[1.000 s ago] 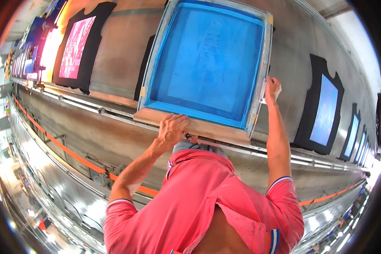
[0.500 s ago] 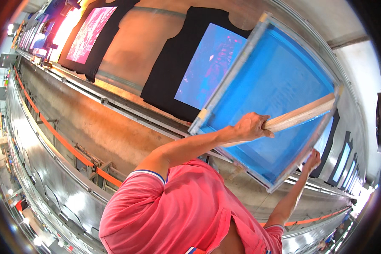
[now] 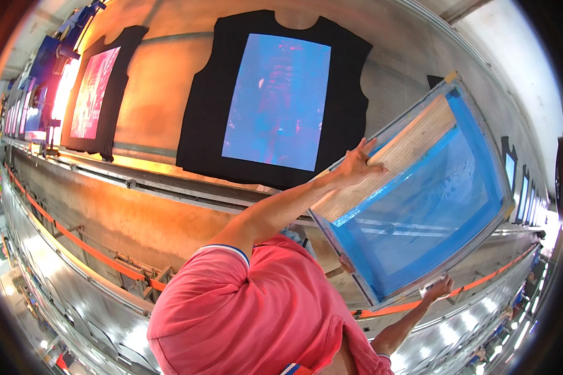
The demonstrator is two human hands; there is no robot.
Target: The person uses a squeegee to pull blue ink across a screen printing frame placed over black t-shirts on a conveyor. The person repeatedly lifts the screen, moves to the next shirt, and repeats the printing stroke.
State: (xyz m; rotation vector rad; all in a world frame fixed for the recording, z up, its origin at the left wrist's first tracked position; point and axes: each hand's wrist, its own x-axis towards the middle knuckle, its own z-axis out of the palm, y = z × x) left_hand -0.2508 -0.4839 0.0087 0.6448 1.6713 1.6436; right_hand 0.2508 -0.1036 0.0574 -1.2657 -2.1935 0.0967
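Observation:
A silk-screen printing frame (image 3: 505,215) with blue-edged mesh stands tilted in front of me, to the right of a black shirt panel (image 3: 197,119) that bears a blue and pink print. Along the frame's left side lies a wooden squeegee (image 3: 413,144). My left hand (image 3: 355,167) is on the squeegee, its thumb across the wood and its fingers over the edge by the frame. At the frame's near right edge is my right hand (image 3: 441,287), fingers closed around a small white part; whether this belongs to the frame is unclear.
Another black panel with a pink print (image 3: 97,94) lies farther left, near a glowing heater or lamp (image 3: 62,94). Several printed panels (image 3: 524,187) line the table at right. A metal rail (image 3: 169,190) edges the table, and an orange rail (image 3: 69,219) runs behind me.
The screen frame has moved right and turned, uncovering the blue-printed panel. The squeegee now lies along the frame's left side. Both hands moved with the frame, the right one lower.

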